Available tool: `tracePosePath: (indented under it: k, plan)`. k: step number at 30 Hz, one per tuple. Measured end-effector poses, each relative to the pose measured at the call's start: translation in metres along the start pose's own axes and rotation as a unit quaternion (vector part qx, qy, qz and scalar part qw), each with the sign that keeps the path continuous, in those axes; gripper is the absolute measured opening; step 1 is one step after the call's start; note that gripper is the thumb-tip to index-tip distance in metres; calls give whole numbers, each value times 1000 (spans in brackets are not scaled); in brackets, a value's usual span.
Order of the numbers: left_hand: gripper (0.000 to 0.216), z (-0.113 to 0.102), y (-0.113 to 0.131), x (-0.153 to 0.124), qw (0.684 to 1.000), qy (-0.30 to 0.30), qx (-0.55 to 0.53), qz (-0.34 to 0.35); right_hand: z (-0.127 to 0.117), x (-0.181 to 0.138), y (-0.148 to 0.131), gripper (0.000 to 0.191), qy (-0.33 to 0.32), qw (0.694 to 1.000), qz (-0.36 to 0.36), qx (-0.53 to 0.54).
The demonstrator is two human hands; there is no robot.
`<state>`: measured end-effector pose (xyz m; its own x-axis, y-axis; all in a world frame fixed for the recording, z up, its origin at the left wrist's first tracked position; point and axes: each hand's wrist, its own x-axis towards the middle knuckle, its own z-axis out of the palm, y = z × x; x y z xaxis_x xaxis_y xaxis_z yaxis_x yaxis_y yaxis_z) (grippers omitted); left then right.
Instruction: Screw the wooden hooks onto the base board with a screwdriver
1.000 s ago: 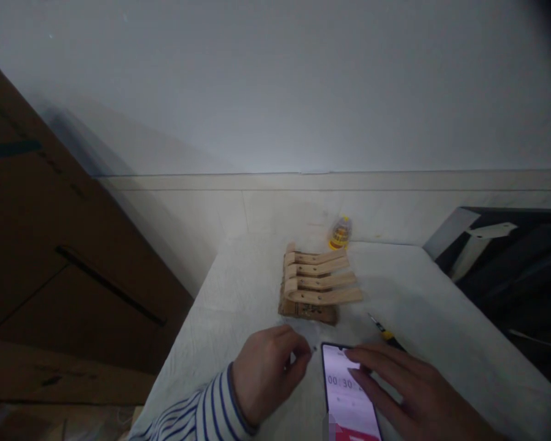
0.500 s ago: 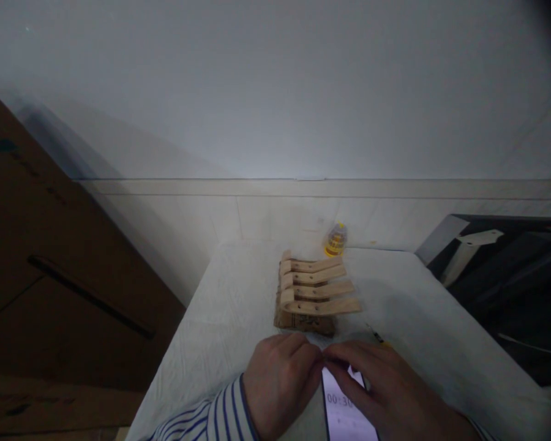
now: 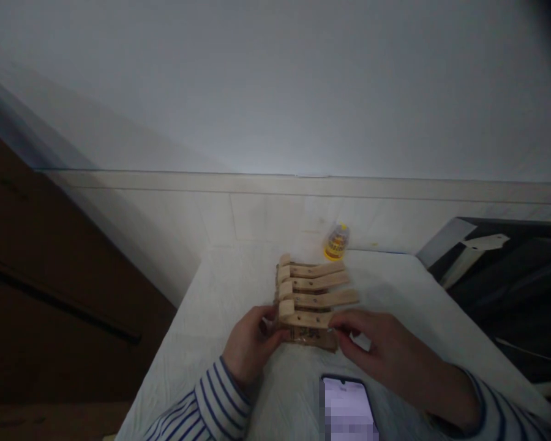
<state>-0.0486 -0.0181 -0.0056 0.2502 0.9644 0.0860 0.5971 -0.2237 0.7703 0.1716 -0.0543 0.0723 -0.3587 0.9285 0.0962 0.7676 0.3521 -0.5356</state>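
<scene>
Several pale wooden strips (image 3: pixel 314 300) lie side by side on a brown cardboard piece (image 3: pixel 314 338). Each strip has a raised left end and small dark spots along its top. My left hand (image 3: pixel 252 346) is closed at the near left corner, thumb and fingers gripping the cardboard's edge beside the nearest strip. At that strip's right end, my right hand (image 3: pixel 376 343) pinches thumb and forefinger together. A tiny shiny bit shows at its fingertips, too small to name.
A phone (image 3: pixel 349 407) lies on the white-covered table (image 3: pixel 229 282), in front of the cardboard. Behind the strips stands a clear container with a yellow base and top (image 3: pixel 337 242), near the wall. Brown cardboard (image 3: pixel 64 294) rises at left; a dark panel (image 3: pixel 509 294) leans at right.
Both hands have moved forward from above the phone to the nearest strip, and they are now apart: left at its left end, right at its right end. The phone is uncovered.
</scene>
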Motion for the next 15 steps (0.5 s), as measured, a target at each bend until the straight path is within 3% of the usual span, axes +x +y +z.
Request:
tracePosePath:
  k: [9,15]
  plan:
    - [30,4,-15,20,997,-16,-55,50,13,39,20,16,-26,999,-16,-10]
    - [28,9,-15,30,997,-36,-63,32,19,56,30,15,-58,998,-13,-1]
